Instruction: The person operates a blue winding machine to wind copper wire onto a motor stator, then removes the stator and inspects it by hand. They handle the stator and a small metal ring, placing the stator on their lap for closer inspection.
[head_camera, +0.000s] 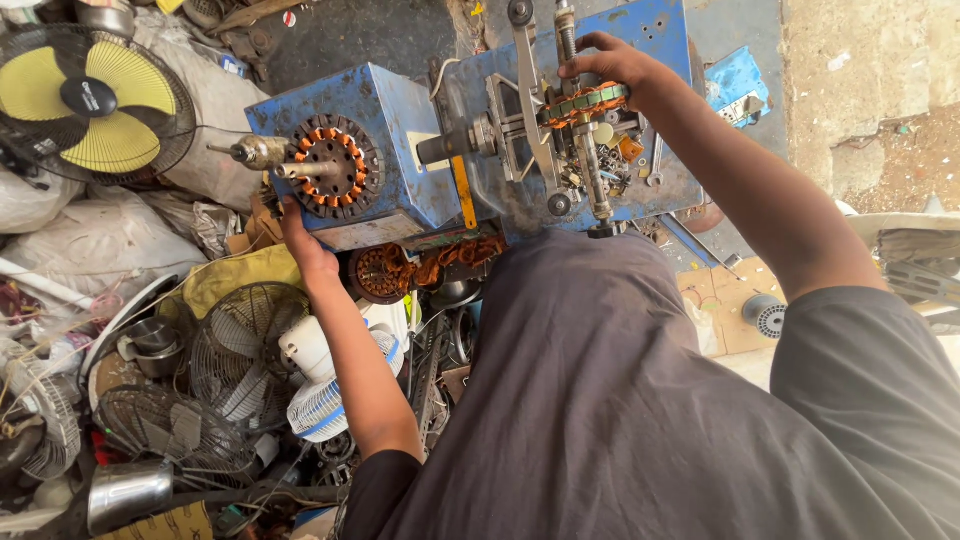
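Nearest to you is your own dark grey shirt (620, 400), filling the lower middle of the view, with both bare forearms reaching forward from its sleeves. Down at your left lies a heap of fan parts: a bare wire fan guard (240, 340), a small white fan (315, 385) beside it, and a shiny steel cup (125, 495) lower still. Your left hand (305, 245) rests against the lower front edge of the blue metal box (385, 150), fingers tucked under the edge, so you cannot tell whether they grip it or merely steady it. On that box's face sits a round stator (330, 165) with orange windings, a metal shaft (255, 152) poking out from its middle toward the left. Below the box, just past your left wrist, another copper-wound stator (380, 272) lies among loose orange wire. Your right hand (605, 65) is farther out, fingers curled down around a ring wound in green and orange (585, 100) mounted on the metal winding frame (545, 120) above the blue bench top (650, 40). Small nuts and scraps are scattered just beside that frame. Farthest left, a yellow-bladed fan (95, 100) in a black cage leans on white sacks (95, 245).
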